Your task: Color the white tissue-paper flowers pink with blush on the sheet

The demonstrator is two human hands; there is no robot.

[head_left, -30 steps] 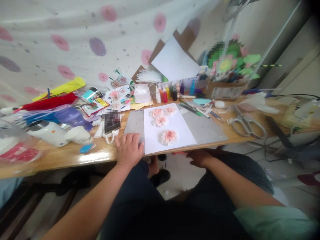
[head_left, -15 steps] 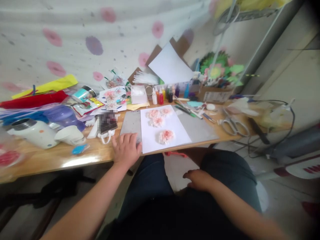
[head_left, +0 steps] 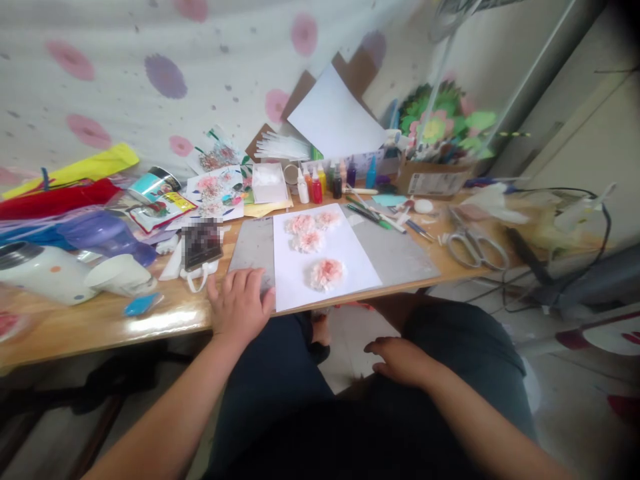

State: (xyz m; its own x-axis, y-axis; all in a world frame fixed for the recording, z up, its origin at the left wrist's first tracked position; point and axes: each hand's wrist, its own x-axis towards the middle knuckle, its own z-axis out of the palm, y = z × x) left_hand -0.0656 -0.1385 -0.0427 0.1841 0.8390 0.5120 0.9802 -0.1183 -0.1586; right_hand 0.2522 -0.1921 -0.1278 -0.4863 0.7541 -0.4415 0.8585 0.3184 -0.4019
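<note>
My left hand lies flat near the front edge of the table, fingers spread. It holds nothing and rests over the corner of a grey mat, just left of a white sheet of paper. On that sheet sit several ruffled pink-and-white flowers; one flower lies apart, closer to the front edge. My right hand rests on my right thigh below the table, fingers loosely stretched and nothing in them.
Small paint bottles and a white box stand behind the paper. Scissors and pens lie to the right. A phone-like device, a cup and a white flask are on the left.
The view has shifted slightly, so the tabletop things on the left appear further left. My left leg has moved left, and a foot now shows below the table. Both hands stay in place.
</note>
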